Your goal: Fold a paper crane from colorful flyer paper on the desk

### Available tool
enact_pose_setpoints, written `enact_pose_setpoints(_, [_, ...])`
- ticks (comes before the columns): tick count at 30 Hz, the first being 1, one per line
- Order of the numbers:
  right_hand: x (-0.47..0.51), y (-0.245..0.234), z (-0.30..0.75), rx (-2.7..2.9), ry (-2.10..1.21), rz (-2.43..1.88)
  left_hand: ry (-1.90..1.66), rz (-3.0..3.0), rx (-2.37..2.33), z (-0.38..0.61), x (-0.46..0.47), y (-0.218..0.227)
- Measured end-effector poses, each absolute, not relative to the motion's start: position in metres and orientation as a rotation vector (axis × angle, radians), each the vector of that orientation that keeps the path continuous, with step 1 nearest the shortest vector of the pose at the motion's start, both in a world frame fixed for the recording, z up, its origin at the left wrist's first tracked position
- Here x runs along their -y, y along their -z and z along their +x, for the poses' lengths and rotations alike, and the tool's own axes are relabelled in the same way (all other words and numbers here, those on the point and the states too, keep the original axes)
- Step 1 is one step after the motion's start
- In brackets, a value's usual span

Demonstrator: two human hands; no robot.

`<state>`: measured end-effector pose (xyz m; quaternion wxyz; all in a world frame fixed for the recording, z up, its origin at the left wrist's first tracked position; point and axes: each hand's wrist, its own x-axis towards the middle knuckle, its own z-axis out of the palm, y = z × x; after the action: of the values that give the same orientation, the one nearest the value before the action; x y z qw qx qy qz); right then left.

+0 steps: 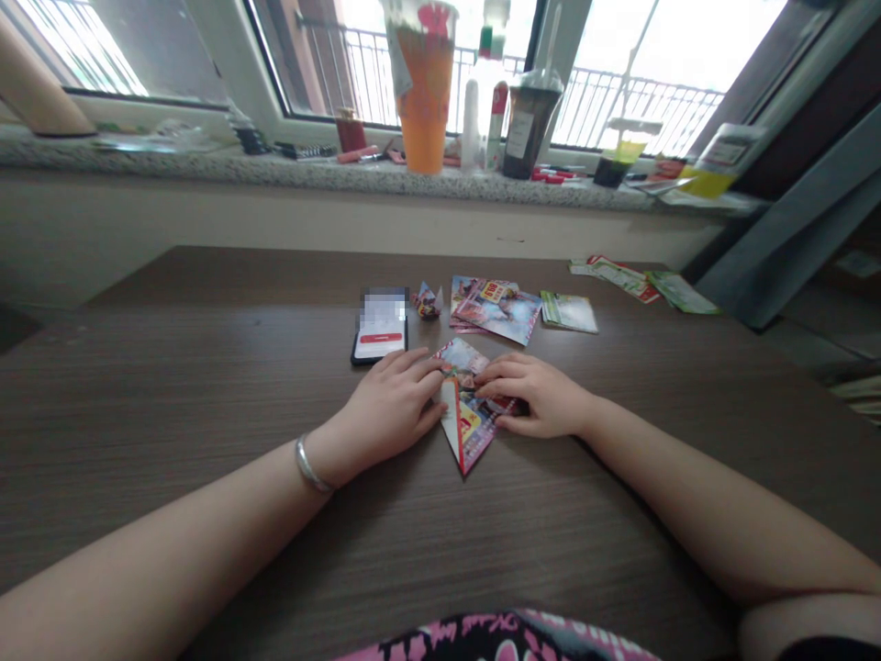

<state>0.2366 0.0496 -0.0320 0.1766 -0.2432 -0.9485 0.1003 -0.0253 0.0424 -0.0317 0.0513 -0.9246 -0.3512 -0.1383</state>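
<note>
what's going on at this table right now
A person has both bare hands on a folded, brightly printed sheet lying on the brown table: the left hand at its left side, the right hand at its right. The sheet comes to a point toward the person. Just beyond it are a phone with its screen lit, a small folded paper piece and a few more printed sheets, overlapping one another.
</note>
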Motion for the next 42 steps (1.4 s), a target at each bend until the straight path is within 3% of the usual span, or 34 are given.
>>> enact_pose_setpoints(17, [-0.051, 0.033, 0.234, 2.671, -0.1, -0.867, 0.324, -2.91, 0.975, -0.014, -0.025, 0.023])
enact_pose_setpoints(42, [-0.055, 0.036, 0.24, 2.704, -0.025, -0.632, 0.246, -2.823, 1.185, -0.019, -0.031, 0.027])
